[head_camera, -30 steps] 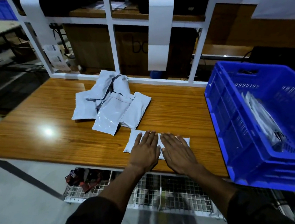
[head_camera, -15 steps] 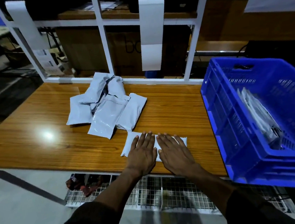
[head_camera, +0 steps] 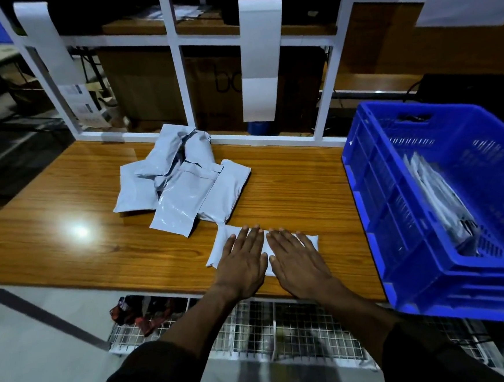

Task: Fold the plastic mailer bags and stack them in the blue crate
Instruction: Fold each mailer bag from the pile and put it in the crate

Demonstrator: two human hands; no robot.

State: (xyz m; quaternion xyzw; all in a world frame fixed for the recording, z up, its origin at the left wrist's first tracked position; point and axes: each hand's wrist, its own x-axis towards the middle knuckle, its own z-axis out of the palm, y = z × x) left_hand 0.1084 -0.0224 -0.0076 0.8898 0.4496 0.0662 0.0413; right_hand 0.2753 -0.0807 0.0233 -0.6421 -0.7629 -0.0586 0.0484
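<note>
Left hand (head_camera: pixel 241 264) and right hand (head_camera: pixel 298 261), fingers straight, pressing flat white plastic mailer bag (head_camera: pixel 224 243) on wooden table (head_camera: pixel 65 205), left of blue slatted plastic crate (head_camera: pixel 404 224), grey mailer pile (head_camera: pixel 181 184) behind, cardboard box lettered "bo" (head_camera: pixel 224 81).

- table (head_camera: pixel 289 188): wood-grain top, smooth, semi-gloss w/ bright light glare at left
- pile of mailer bags (head_camera: pixel 180 181): thin grey plastic, glossy, crinkled
- mailer bag (head_camera: pixel 223 242) under the hands: same plastic, flatter, duller
- blue crate (head_camera: pixel 397 209): hard moulded plastic, slotted walls, slight sheen
- frame (head_camera: pixel 178 61): white painted, smooth
- wire shelf (head_camera: pixel 255 326): metal mesh, pale coating
- sleeves (head_camera: pixel 156 376): dark matt cloth
</note>
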